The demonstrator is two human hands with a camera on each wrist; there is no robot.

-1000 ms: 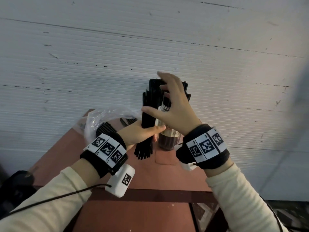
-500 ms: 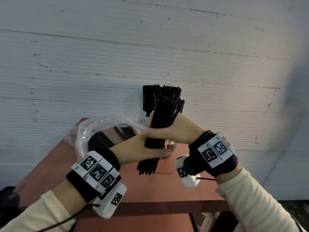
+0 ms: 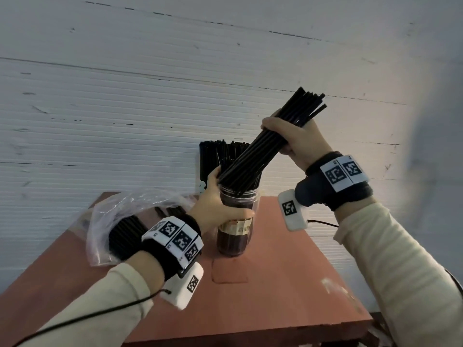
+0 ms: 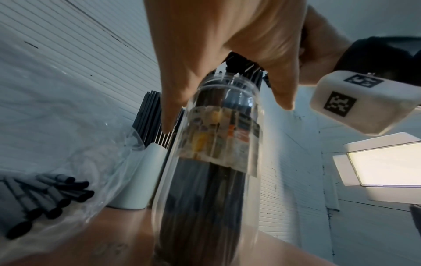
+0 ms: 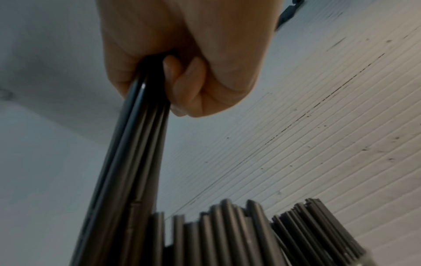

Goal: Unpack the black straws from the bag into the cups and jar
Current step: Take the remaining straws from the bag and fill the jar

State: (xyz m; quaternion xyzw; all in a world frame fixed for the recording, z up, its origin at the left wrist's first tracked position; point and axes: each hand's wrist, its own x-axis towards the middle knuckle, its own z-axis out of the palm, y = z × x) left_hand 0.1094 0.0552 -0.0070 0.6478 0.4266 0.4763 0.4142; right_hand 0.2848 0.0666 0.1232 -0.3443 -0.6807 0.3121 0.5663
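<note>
A clear jar (image 3: pixel 234 236) (image 4: pixel 212 162) with a paper label stands mid-table and holds dark straws. My left hand (image 3: pixel 215 206) (image 4: pixel 227 45) grips it near the neck, thumb across the front. My right hand (image 3: pixel 298 139) (image 5: pixel 182 72) is curled round a bundle of black straws (image 3: pixel 258 151) (image 5: pixel 127 162). The bundle tilts up to the right, and its lower ends sit at the jar's mouth. A clear plastic bag (image 3: pixel 120 216) (image 4: pixel 56 162) with more black straws lies at the left. Behind the jar, a white cup (image 4: pixel 141 172) is packed with upright straws (image 3: pixel 213 156).
The reddish-brown table (image 3: pixel 275 284) is small, with its front edge and right edge close by. A white ribbed wall (image 3: pixel 125 108) rises directly behind it. A cable runs from my left wrist camera (image 3: pixel 183 289) toward the lower left.
My left hand has let go of the straw bundle and taken hold of the jar. My right hand has swung the bundle up and to the right, tilting it.
</note>
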